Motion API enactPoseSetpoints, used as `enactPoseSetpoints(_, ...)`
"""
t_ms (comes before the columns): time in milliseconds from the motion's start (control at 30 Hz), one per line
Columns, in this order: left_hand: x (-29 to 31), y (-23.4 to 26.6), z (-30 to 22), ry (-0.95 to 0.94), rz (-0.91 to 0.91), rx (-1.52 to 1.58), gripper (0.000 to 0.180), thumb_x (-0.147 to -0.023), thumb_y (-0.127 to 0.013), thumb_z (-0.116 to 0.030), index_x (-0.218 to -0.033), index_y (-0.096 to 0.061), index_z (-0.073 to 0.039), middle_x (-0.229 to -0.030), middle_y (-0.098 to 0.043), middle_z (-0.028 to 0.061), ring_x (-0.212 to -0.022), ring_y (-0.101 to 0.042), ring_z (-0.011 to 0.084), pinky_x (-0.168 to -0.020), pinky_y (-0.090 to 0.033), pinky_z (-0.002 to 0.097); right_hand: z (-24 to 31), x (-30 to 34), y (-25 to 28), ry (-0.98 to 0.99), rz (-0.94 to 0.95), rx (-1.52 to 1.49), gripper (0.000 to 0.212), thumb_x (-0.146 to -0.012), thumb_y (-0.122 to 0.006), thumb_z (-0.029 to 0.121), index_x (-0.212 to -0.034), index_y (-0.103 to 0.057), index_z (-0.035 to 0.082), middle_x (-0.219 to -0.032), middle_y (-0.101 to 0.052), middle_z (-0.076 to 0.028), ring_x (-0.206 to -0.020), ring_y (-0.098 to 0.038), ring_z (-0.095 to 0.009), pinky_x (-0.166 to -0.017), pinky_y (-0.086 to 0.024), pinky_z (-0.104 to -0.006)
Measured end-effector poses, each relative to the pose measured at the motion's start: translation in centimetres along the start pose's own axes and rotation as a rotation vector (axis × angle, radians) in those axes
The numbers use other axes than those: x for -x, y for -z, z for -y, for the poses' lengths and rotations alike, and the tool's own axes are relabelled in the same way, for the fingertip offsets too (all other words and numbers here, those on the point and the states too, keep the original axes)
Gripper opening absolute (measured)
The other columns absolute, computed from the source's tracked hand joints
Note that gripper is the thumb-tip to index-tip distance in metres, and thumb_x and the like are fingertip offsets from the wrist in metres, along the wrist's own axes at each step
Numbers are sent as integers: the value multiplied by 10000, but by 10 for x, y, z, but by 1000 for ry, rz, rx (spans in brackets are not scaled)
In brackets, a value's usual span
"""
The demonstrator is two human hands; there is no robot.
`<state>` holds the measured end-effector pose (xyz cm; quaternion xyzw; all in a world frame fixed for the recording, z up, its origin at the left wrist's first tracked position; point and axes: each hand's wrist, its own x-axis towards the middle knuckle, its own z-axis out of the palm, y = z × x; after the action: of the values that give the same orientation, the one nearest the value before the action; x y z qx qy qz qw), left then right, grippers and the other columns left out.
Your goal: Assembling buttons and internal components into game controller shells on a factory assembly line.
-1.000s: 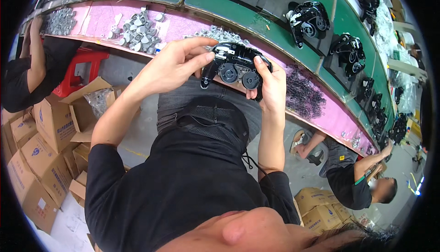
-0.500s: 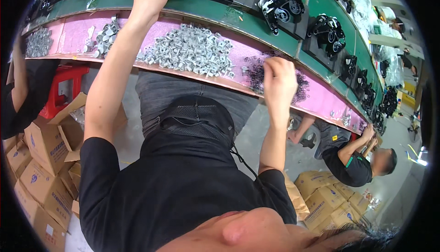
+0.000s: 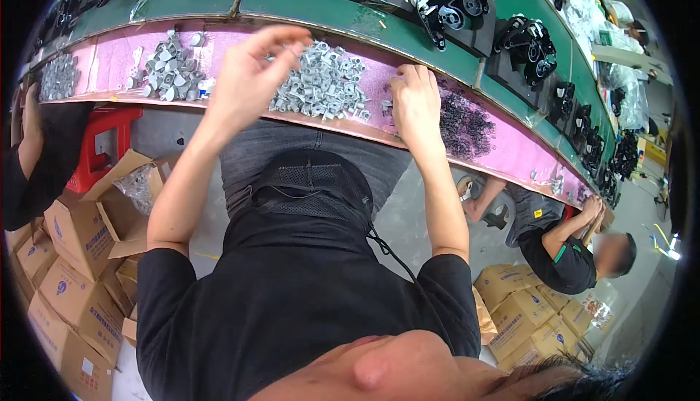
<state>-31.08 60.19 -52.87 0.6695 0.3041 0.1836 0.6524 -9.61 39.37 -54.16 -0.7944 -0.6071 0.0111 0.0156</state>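
1. In front of me runs a pink bench (image 3: 109,65), long and narrow, curving across the view.
2. On it, a big heap of grey parts (image 3: 328,84) lies near the middle; leftward I see a smaller heap of grey caps (image 3: 173,73).
3. To the right spreads a patch of small black pieces (image 3: 467,127).
4. Behind it, a green belt (image 3: 313,9) bears dark trays (image 3: 477,41), with black shells (image 3: 453,9) on some.
5. On the grey floor (image 3: 200,219) stand cartons (image 3: 80,240) and a red stool (image 3: 115,116).
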Motion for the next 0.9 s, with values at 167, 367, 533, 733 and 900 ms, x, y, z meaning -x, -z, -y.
enactPoseSetpoints(167, -1, -38, 1, -283, 193, -303, 191, -1007, -699, -115, -1155, -745, -3, -1059, -780, 129, -871, -744, 216, -738, -588, 330, -1, 0, -1, -6, -158, -240, 126, -848, -688, 17, -964, -735, -1, -1104, -698, -140, -1093, -636, -347, -1018, -489, -444)
enactPoseSetpoints(367, -7, -63, 0, -353, 217, -372, 168, -969, -721, -102, -1102, -744, -2, -1008, -755, 165, -866, -745, 314, -743, -587, 385, -4, -6, -13, -24, -57, -33, 181, -827, -742, 36, -1005, -719, 16, -1030, -684, -122, -1025, -642, -322, -935, -504, -438)
enactPoseSetpoints(533, -11, -66, 12, -347, 206, -477, 197, -966, -717, -148, -1111, -747, -18, -1014, -755, 161, -879, -738, 342, -761, -586, 426, -2, -8, -20, -11, -93, -82, 73, -806, -644, 26, -869, -681, 29, -939, -653, -144, -1001, -645, -330, -918, -502, -438)
enactPoseSetpoints(733, -15, -74, 19, -347, 213, -598, 221, -939, -735, -172, -1108, -744, -30, -1036, -745, 142, -887, -729, 361, -787, -587, 455, 2, -8, -18, 4, -58, -63, 79, -832, -667, 27, -895, -714, 28, -929, -641, -139, -984, -647, -333, -906, -506, -445)
enactPoseSetpoints(900, -19, -78, 22, -412, 201, -546, 244, -922, -751, -161, -1121, -725, -22, -1062, -734, 135, -916, -722, 358, -803, -589, 455, 18, -5, 0, -132, -150, -482, 206, -869, -726, 10, -1074, -751, 1, -968, -660, -150, -888, -678, -364, -815, -557, -449)
